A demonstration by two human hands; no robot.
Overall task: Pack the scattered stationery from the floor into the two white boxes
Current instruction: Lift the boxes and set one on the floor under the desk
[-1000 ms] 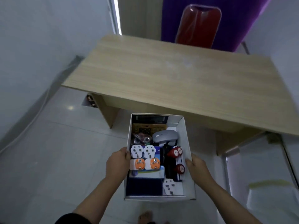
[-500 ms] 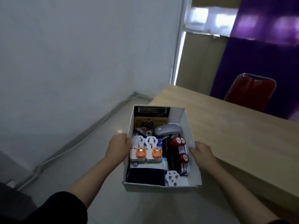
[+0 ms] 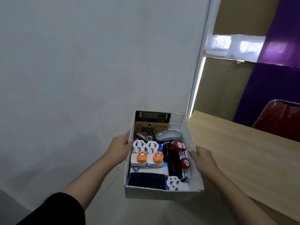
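I hold a white box [image 3: 162, 194] in the air in front of me, just left of the wooden table. My left hand [image 3: 119, 147] grips its left wall and my right hand [image 3: 203, 158] grips its right wall. Inside lie a gold calculator [image 3: 151, 123], a grey mouse [image 3: 168, 135], white plug adapters [image 3: 145, 146], two orange-faced plugs [image 3: 150, 157], red round items [image 3: 179, 146] and a dark blue pack [image 3: 146, 180]. Only this one box is in view.
The light wooden table [image 3: 243, 159] stretches along the right, its corner close to the box. A red chair [image 3: 279, 117] stands behind it against a purple wall [image 3: 276, 82]. A plain white wall [image 3: 89, 70] fills the left; pale floor [image 3: 154, 213] lies below.
The box has risen from below the table's edge to above its level. My view has turned left, so the table now sits on the right. Both hands keep their hold.
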